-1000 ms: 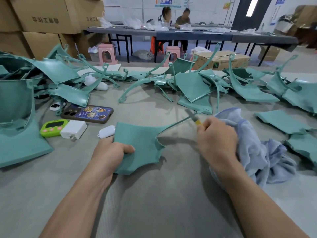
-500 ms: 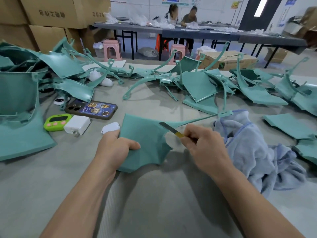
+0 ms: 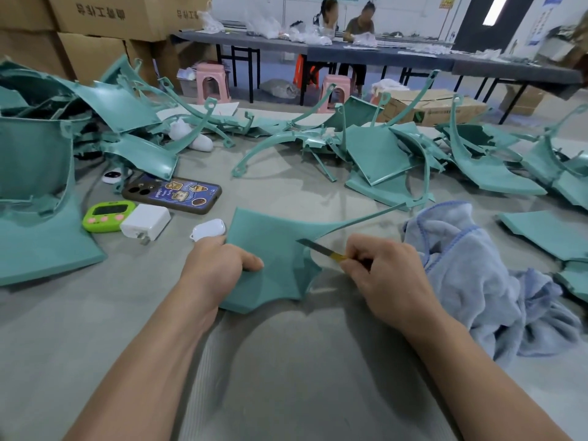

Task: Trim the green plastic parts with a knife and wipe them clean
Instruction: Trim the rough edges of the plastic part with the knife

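Your left grip (image 3: 216, 265) is clenched on the left edge of the green part (image 3: 273, 237), thumb on top. The part sits low over the grey worktop (image 3: 286, 377), right in front of you; can't tell whether it touches. Your right grip (image 3: 385, 275) pinches the knife (image 3: 315, 246), yellow at the handle. The blade tip is at the part's right edge, under the thin arm running off right. A blue cloth (image 3: 477, 275) is bunched just beside the right grip.

Just behind the left grip: a white case (image 3: 208, 229), then a white charger (image 3: 144, 221) touching a green timer (image 3: 106, 215), and a phone (image 3: 173, 193) face down behind them.

Further back, more green parts are piled at left (image 3: 47, 186) and across the far edge (image 3: 378, 154). Beyond: cardboard boxes (image 3: 95, 14), a pink stool (image 3: 210, 84), and two people (image 3: 346, 20) seated at a long dark table (image 3: 381, 54).
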`<state>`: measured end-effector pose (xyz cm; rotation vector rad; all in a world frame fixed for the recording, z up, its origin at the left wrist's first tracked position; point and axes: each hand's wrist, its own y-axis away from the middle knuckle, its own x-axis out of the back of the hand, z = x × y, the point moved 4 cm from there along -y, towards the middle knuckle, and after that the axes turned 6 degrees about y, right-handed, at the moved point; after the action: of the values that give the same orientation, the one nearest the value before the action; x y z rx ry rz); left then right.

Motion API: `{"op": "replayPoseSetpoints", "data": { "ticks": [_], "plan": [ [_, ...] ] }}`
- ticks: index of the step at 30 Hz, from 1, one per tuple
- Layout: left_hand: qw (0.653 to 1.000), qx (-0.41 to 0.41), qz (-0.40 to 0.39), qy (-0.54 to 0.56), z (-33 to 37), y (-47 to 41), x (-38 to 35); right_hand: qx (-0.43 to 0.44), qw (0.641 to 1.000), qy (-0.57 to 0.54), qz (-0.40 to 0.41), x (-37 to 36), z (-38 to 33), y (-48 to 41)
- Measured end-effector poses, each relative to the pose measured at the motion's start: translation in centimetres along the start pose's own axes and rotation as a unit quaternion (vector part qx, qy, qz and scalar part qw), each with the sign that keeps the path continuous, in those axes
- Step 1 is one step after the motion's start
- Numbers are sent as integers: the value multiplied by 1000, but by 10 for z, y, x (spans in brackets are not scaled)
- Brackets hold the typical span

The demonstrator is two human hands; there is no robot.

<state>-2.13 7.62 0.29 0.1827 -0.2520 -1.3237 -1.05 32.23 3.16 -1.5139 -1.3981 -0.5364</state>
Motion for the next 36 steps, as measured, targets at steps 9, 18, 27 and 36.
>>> {"op": "replayPoseSetpoints", "data": {
  "ticks": [9, 18, 27, 36],
  "plan": [
    [1000, 6, 6, -10, -1, -2, -1, -14, 1000, 14, 7, -4, -1, -2],
    [1000, 3, 3, -7, -2, 0, 0, -38, 998, 38, 15, -4, 1, -1],
    [1000, -6, 1, -12, -1, 2, 0, -68, 997, 12, 46, -2, 10, -4],
    [1000, -11, 6, -7, -2, 6, 3, 0, 998, -59, -36, 2, 4, 1]
  ]
}}
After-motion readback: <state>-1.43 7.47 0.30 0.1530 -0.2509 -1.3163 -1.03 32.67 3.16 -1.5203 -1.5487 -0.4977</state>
